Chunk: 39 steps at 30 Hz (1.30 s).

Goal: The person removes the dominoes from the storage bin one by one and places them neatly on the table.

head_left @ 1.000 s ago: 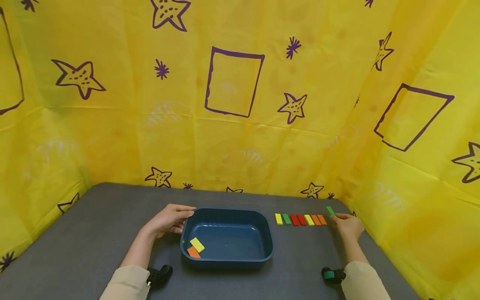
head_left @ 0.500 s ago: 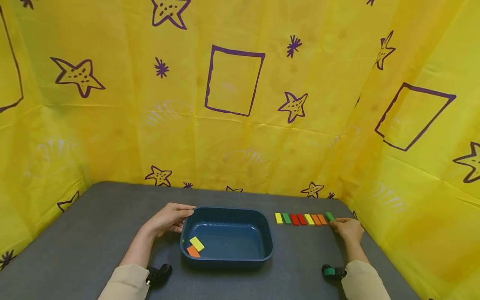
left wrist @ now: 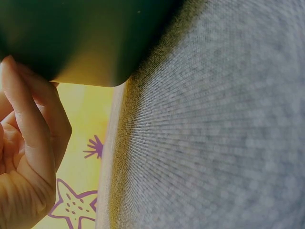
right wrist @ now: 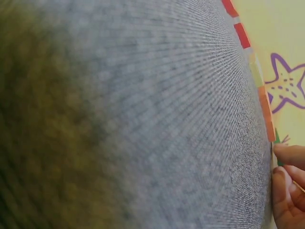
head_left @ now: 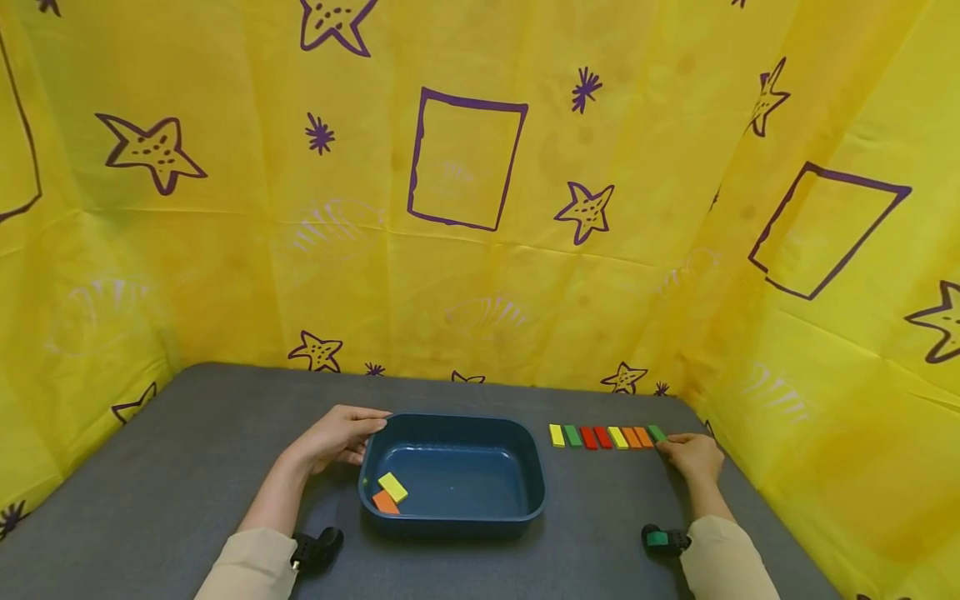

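A dark blue plastic tub [head_left: 452,527] stands on the table. My left hand [head_left: 339,437] pinches the tub's rim at its far left corner; the left wrist view shows fingers [left wrist: 28,109] against its wall. Inside the tub, a yellow block [head_left: 393,487] lies partly over an orange block [head_left: 386,502]. To the right of the tub runs a row of small flat blocks, from a yellow block [head_left: 557,436] to two orange blocks [head_left: 643,437]. At the row's right end, my right hand [head_left: 693,457] pinches a green block [head_left: 656,433], partly hidden by the fingers.
The row also has another green block [head_left: 572,436], two red blocks [head_left: 596,437] and a second yellow block [head_left: 617,438]. Yellow cloth [head_left: 480,275] with purple drawings hangs behind and along both sides of the grey table [head_left: 187,467].
My right hand has lowered the green block to the table and slid it left, up against the last orange block. My left hand has stayed on the tub's rim.
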Each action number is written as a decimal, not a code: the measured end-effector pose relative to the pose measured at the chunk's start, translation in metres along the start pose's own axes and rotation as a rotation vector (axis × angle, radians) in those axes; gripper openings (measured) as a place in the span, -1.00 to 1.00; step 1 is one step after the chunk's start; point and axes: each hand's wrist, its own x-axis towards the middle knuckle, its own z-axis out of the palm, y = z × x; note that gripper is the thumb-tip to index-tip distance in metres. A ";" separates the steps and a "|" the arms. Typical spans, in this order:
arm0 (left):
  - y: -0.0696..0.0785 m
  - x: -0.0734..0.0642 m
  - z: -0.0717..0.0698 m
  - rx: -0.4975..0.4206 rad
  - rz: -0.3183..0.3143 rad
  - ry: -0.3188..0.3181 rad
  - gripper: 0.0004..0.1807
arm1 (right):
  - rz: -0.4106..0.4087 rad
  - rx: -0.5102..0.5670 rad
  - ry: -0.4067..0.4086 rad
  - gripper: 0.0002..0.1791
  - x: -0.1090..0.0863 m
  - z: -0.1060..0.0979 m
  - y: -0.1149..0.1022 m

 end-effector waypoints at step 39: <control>-0.002 0.001 0.000 0.005 -0.005 0.011 -0.45 | 0.008 0.002 -0.001 -0.55 0.001 -0.007 -0.006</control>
